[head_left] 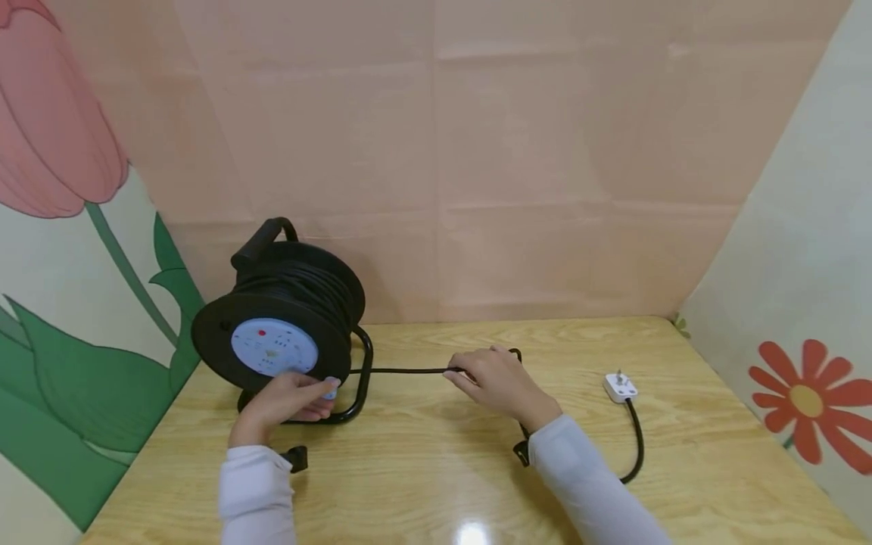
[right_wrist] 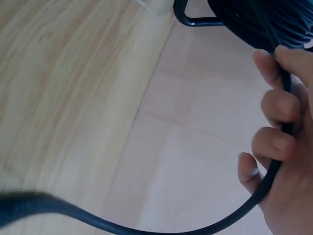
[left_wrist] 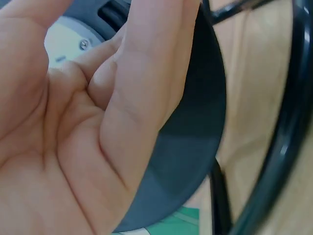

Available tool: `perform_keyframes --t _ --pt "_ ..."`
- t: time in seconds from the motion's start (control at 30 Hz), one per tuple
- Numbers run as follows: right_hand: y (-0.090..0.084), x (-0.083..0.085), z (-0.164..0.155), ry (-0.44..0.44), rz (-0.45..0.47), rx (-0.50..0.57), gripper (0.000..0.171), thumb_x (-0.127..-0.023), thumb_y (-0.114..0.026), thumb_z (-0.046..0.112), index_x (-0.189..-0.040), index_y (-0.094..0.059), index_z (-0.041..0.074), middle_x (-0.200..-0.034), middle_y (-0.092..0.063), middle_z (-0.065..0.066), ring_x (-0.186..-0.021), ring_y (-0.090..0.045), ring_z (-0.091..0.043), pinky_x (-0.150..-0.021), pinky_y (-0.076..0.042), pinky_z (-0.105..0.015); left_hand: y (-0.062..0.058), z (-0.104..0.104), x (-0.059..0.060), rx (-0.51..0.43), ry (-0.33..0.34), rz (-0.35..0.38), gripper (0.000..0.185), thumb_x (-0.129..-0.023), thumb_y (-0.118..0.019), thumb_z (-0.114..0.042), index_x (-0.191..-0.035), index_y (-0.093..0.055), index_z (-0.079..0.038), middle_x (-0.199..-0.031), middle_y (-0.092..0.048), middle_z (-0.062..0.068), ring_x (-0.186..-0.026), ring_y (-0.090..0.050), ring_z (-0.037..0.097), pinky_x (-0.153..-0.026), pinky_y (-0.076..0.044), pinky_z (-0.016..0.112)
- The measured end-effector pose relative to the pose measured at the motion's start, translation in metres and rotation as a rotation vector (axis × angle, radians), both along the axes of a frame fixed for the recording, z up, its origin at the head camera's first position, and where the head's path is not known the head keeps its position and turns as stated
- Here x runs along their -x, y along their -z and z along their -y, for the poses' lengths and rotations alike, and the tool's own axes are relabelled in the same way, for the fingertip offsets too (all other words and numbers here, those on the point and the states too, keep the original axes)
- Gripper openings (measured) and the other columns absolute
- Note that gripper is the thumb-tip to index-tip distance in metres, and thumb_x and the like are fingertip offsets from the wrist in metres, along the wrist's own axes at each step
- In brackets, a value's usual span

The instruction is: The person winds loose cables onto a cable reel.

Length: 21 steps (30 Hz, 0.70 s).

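A black cable reel (head_left: 272,303) with a pale blue socket panel (head_left: 275,347) stands on its tubular frame at the left of the table. My left hand (head_left: 289,405) is at the lower rim of its front disc, thumb and fingers pinching a small pale blue knob (head_left: 331,387). The palm hides most of that hold in the left wrist view. From the reel a black cable (head_left: 409,371) runs straight to the right. My right hand (head_left: 500,382) grips this cable; several fingers (right_wrist: 281,105) curl round it in the right wrist view.
A white plug (head_left: 620,387) lies at the right, prongs up, its cord curving toward the right sleeve. Small black pieces show beside the left sleeve (head_left: 255,484) and near the right cuff. A pink-covered wall (head_left: 518,174) borders the wooden table (head_left: 409,484) behind.
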State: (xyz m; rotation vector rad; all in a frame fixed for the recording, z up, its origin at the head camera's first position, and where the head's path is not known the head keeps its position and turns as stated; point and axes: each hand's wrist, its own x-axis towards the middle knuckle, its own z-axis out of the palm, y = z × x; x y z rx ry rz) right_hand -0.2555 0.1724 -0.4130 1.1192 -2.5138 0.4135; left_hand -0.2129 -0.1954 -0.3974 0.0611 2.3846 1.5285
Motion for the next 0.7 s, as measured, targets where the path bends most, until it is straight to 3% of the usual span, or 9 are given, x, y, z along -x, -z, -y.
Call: perform_keyframes --t 0.23,0.6,0.7 --pt "0.002 0.007 0.013 0.044 -0.019 0.030 0.013 -0.097 -0.067 0.038 -0.092 -0.071 0.026 -0.080 -0.067 0.017 -0.059 -0.050 0.002 -0.066 -0.047 -0.032 0.019 0.012 0.002 -0.052 0.055 0.065 0.057 -0.100 -0.061 -0.043 -0.115 -0.063 0.012 -0.094 -0.072 0.011 -0.084 -0.070 0.022 -0.077 -0.058 0.034" --pt "0.006 0.018 0.033 0.109 -0.005 0.066 0.017 -0.099 -0.062 0.034 -0.097 -0.075 0.024 -0.074 -0.060 0.015 -0.063 -0.047 -0.005 -0.062 -0.035 -0.028 0.034 0.031 0.005 -0.066 0.058 0.038 0.060 -0.101 -0.059 -0.044 -0.118 -0.061 0.014 -0.102 -0.071 0.014 -0.091 -0.070 0.024 -0.081 -0.058 0.035" --pt "0.009 0.021 0.037 0.127 -0.012 0.080 0.019 -0.099 -0.062 0.037 -0.100 -0.075 0.022 -0.083 -0.067 0.012 -0.068 -0.053 -0.007 -0.066 -0.037 -0.030 0.037 0.034 0.004 -0.051 0.034 0.019 0.058 -0.100 -0.061 -0.043 -0.116 -0.063 0.013 -0.101 -0.072 0.013 -0.090 -0.070 0.024 -0.080 -0.058 0.035"
